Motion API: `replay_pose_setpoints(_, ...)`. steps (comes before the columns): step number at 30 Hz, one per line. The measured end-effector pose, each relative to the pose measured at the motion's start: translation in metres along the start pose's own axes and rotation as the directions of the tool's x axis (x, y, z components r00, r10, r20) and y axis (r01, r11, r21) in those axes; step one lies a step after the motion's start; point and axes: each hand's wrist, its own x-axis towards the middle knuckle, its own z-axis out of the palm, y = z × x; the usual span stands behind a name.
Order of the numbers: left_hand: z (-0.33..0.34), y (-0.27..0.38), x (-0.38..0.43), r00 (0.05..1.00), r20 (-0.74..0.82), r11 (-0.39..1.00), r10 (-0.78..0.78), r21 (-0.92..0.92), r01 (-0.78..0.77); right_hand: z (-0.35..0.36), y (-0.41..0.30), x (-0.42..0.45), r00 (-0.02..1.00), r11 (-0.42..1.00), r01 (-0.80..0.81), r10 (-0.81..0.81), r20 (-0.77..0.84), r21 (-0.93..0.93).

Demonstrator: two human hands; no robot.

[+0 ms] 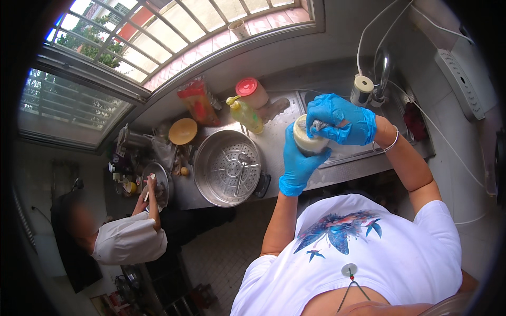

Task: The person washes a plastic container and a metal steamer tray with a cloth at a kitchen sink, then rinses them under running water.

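Observation:
Both of my hands wear blue gloves. My left hand (302, 158) is wrapped around a cream-rimmed cylindrical container (305, 141) with a dark lower part, held at the counter's front by the sink. In my right hand (336, 120) is a grey scouring pad (318, 125), pressed against the container's top. Fingers hide part of the pad and the container's sides. To the left a large steel steamer pot (228, 168) with a perforated tray stands on the steel counter. Behind it are a yellow-green pump bottle (247, 116) and a jar with a red lid (253, 93).
A steel sink (348, 152) with a faucet (381, 79) and a corded cylindrical device (361, 91) lies at right. Hanging white cables cross there. At far left another person (130, 237) works over a metal basin (162, 185). A yellow bowl (183, 131) stands behind the pot.

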Motion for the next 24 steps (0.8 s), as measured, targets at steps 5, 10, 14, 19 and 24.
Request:
replay_pose_setpoints(5, -0.009, 0.005, 0.001, 0.974, -0.134, 0.947, -0.184, -0.291, 0.138, 0.008, 0.037, -0.024, 0.936, 0.972, -0.178, 0.215, -0.277, 0.152)
replay_pose_setpoints(10, -0.003, 0.013, 0.011, 0.969, -0.187, 0.937, -0.162, -0.336, 0.091, 0.044, 0.040, -0.035, 0.874, 0.733, -0.137, 0.406, -0.267, 0.666)
replay_pose_setpoints(14, 0.002, 0.019, 0.008, 0.962, -0.197, 0.885, -0.190, -0.458, 0.081, 0.070, 0.011, -0.022, 0.775, 0.619, 0.004, 0.494, -0.393, 0.785)
replay_pose_setpoints(19, -0.005, 0.017, 0.008, 0.984, -0.085, 0.875, -0.158, -0.473, 0.099, 0.073, 0.009, -0.019, 0.720, 0.709, 0.022, 0.478, -0.504, 0.705)
replay_pose_setpoints(24, -0.007, 0.010, 0.012, 0.987, -0.049, 0.865, -0.155, -0.490, 0.111, 0.073, 0.006, -0.015, 0.710, 0.683, 0.047, 0.491, -0.505, 0.729)
